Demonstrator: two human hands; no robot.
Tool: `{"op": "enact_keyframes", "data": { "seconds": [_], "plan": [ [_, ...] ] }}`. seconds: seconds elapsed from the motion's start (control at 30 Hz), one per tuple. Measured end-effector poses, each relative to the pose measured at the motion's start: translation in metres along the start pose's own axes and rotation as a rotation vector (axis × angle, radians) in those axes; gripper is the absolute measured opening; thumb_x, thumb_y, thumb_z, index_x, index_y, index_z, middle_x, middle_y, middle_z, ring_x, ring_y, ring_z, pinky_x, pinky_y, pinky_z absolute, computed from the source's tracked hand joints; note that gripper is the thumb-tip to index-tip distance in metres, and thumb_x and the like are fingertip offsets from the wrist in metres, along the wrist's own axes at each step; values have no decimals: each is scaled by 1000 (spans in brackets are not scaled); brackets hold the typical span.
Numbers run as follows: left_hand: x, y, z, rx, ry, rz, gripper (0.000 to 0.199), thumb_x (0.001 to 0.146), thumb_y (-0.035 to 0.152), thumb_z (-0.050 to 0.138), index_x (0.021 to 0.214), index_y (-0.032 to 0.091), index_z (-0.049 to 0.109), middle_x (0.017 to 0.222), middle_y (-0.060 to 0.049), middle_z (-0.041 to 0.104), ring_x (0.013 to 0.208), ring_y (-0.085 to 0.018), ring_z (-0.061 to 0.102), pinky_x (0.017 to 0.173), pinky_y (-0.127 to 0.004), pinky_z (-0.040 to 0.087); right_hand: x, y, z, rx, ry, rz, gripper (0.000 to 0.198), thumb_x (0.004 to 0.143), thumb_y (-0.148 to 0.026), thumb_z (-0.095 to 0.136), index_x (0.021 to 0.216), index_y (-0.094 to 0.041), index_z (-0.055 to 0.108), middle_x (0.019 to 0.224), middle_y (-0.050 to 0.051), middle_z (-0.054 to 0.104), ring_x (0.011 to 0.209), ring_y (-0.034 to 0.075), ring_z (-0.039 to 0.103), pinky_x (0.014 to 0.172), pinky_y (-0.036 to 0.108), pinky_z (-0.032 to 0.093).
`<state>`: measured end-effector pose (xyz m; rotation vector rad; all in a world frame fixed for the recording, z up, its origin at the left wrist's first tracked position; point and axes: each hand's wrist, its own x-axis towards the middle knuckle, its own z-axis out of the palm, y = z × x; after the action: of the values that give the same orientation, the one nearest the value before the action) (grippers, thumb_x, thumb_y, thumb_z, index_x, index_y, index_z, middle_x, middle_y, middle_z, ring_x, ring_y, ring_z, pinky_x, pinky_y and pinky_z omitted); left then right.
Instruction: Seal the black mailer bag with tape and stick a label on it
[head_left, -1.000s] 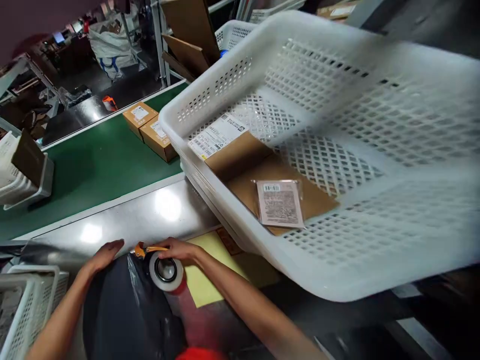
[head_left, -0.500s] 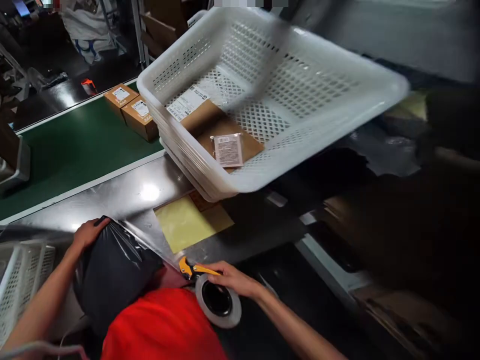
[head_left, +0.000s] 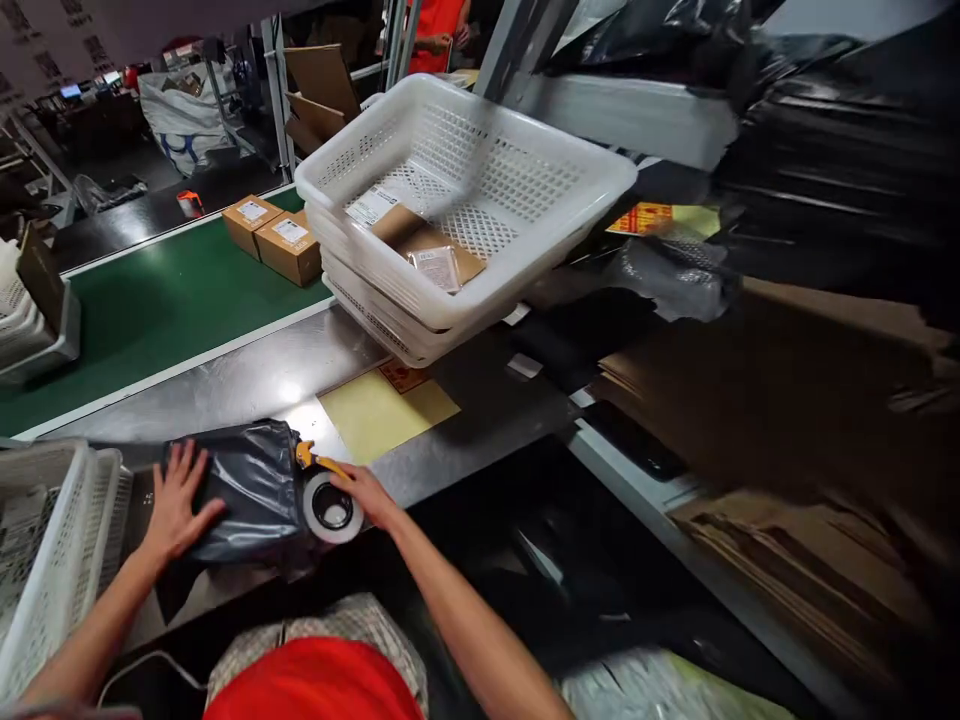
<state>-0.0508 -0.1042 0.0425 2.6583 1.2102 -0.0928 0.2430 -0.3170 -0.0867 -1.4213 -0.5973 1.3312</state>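
Note:
A black plastic mailer bag (head_left: 251, 495) lies on the metal bench, with something bulky inside it. My left hand (head_left: 178, 500) rests flat on its left part, fingers spread. My right hand (head_left: 367, 492) grips a tape dispenser (head_left: 322, 464) with a yellow handle and a big roll of clear tape. The dispenser's head touches or nearly touches the bag's right edge; I cannot tell which. Just beyond it, a yellow sheet (head_left: 390, 415) lies on the bench.
Stacked white baskets (head_left: 450, 310) stand behind, the top one holding a brown parcel (head_left: 401, 225). Two cardboard boxes (head_left: 289, 245) sit on the green conveyor (head_left: 180, 290). More white baskets (head_left: 56, 560) stand at left. Flat cardboard (head_left: 810, 560) lies at right. Another person (head_left: 435, 25) is at the back.
The black bag has gone from upright against my body to flat on the bench. My left hand has opened from its top edge onto it. The tape dispenser has moved left to its edge.

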Motion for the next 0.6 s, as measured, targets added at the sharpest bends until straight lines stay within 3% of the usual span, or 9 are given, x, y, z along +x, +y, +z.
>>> {"op": "enact_keyframes", "data": {
  "seconds": [0.07,0.1,0.17,0.23,0.3,0.37,0.47,0.53,0.6],
  "plan": [
    [-25,-7,12,94,-82,315,103,88,85,60,168,21,49,182,-19,28,170,-49,15,133,-78,0,38,-28,-9,7,-42,-3,88,54,-73,89,123,-18,82,123,13,81,117,39,70,114,59,53],
    [-31,-9,17,132,-105,363,106,85,86,65,169,25,48,181,-18,28,170,-50,16,131,-81,-1,51,-40,-14,9,-53,-1,86,49,-68,93,118,-16,84,117,13,82,110,36,71,111,56,55],
    [-35,-9,21,188,-83,329,104,88,83,65,172,25,42,182,-18,25,170,-51,16,129,-84,1,59,-50,-24,8,-51,17,81,48,-65,95,111,-14,84,109,13,82,99,31,71,102,50,58],
    [-32,-6,22,219,-76,291,100,92,78,64,172,25,39,183,-17,21,170,-51,14,128,-86,2,33,-36,-29,9,-10,46,80,56,-71,91,112,-14,84,101,11,80,89,28,70,91,46,61],
    [-28,-4,21,237,-97,276,99,92,76,65,173,24,38,183,-16,18,170,-51,12,127,-87,2,-22,0,-22,7,45,85,84,67,-80,81,122,-16,82,92,9,77,78,26,66,80,45,61],
    [-28,-5,21,238,-111,265,99,92,75,66,173,24,38,184,-15,16,171,-51,10,126,-88,1,-85,44,1,-7,77,137,94,71,-86,75,136,-19,77,82,8,73,67,26,62,71,47,59],
    [-35,-2,25,219,-115,257,97,92,74,66,172,25,40,184,-14,16,171,-50,9,127,-87,0,-137,98,59,15,147,139,100,70,-92,68,141,-22,76,105,13,79,77,32,68,77,53,63],
    [-39,10,30,210,-80,187,94,95,72,63,172,24,40,185,-14,16,172,-48,7,127,-87,0,-121,109,95,-16,120,111,109,73,-94,60,152,-19,68,131,18,77,92,39,73,89,59,63],
    [-37,33,34,192,5,-21,89,101,70,53,174,20,37,185,-16,15,172,-49,6,125,-90,3,-69,95,115,-48,107,48,113,78,-93,51,159,-16,59,150,18,68,118,45,71,106,63,58]
  ]
}}
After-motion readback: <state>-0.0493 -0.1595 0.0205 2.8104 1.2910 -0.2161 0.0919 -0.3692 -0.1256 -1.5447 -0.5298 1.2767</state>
